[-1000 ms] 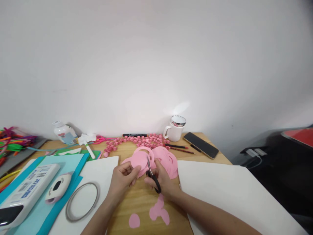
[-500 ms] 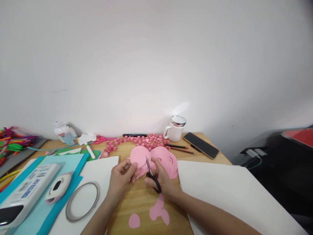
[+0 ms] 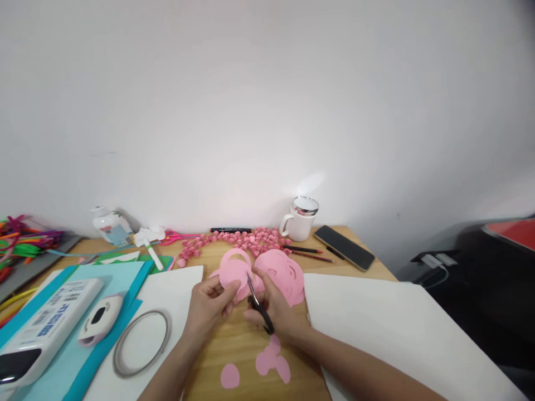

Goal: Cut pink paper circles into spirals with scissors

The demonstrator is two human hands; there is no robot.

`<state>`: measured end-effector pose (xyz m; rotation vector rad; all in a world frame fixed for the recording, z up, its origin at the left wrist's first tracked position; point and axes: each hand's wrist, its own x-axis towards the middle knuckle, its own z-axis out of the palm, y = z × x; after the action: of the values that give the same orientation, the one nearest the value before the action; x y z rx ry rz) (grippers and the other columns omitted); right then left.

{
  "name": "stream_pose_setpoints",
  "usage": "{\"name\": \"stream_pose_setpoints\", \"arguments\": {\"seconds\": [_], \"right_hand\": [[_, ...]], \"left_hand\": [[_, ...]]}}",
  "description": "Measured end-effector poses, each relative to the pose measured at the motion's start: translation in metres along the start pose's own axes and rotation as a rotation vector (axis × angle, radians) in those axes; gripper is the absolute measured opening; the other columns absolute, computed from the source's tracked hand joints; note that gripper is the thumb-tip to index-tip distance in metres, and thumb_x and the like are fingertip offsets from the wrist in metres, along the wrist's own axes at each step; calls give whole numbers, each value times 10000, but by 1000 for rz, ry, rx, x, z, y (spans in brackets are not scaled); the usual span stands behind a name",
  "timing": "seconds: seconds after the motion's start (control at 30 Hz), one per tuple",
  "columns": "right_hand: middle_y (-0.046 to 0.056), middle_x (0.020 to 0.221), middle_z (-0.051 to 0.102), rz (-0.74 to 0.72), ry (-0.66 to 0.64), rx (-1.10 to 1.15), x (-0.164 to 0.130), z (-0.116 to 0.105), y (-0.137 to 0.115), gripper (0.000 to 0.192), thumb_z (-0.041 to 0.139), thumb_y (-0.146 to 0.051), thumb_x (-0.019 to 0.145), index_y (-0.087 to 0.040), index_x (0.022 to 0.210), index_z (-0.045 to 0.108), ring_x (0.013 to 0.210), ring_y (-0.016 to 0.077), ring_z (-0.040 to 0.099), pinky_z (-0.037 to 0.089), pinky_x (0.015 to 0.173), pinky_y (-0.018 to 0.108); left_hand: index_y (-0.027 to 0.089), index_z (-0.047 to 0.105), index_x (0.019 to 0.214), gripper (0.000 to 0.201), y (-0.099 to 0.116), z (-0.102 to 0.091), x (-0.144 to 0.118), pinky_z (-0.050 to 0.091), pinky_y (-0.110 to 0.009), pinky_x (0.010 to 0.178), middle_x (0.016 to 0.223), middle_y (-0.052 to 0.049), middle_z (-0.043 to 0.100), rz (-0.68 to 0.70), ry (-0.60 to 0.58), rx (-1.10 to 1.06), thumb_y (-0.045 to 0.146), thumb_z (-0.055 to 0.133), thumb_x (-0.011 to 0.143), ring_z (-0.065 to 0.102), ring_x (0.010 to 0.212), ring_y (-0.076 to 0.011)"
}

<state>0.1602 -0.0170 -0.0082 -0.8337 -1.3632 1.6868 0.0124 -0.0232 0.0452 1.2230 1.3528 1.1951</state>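
I have my left hand (image 3: pixel 211 303) pinched and my right hand (image 3: pixel 281 307) curled just right of it, left forearm (image 3: pixel 169 359) and right forearm (image 3: pixel 355 359) slanting in from near.

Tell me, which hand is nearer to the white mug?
Right. The right hand, holding the black-handled scissors, is on the near side of the mug, slightly to its left. The left hand, pinching pink paper, is also on the near side but farther left.

a white mug (image 3: pixel 299 225) stands near a black phone (image 3: pixel 345 248), well apart from a white bottle (image 3: pixel 112 227).
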Motion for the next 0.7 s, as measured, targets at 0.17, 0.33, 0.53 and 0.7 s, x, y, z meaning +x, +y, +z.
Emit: {"name": "stream_pose_setpoints", "arguments": {"seconds": [0.17,0.33,0.53,0.7], "right_hand": [[-68,640,487,-88,38,28,1,2,-5,904,781,-311,576,-211,1277,218,557,114,460,350,517,228],[-70,638,479,-89,38,21,1,2,-3,883,781,-335,579,-227,1264,234,560,115,445,330,512,226],[-92,593,472,-48,19,52,2,2,-5,897,769,-289,590,-203,1272,193,497,91,424,291,469,202],[-106,564,444,-19,48,15,0,2,-7,861,752,-262,599,-195,1273,219,454,75,387,265,427,185]], "left_hand": [[162,535,460,280,-1,1,-1,263,-185,358,334,63,437,14,-36,31,336,679,624,351,322,-63],[155,535,461,274,-1,1,-1,260,-178,359,332,64,436,7,-36,26,317,683,625,349,324,-58],[155,522,467,278,-4,-1,2,243,-180,359,332,66,431,17,-41,41,313,679,633,341,323,-56],[153,516,488,290,-6,-2,2,233,-180,363,338,68,431,18,-42,62,341,671,645,336,322,-53]]}}
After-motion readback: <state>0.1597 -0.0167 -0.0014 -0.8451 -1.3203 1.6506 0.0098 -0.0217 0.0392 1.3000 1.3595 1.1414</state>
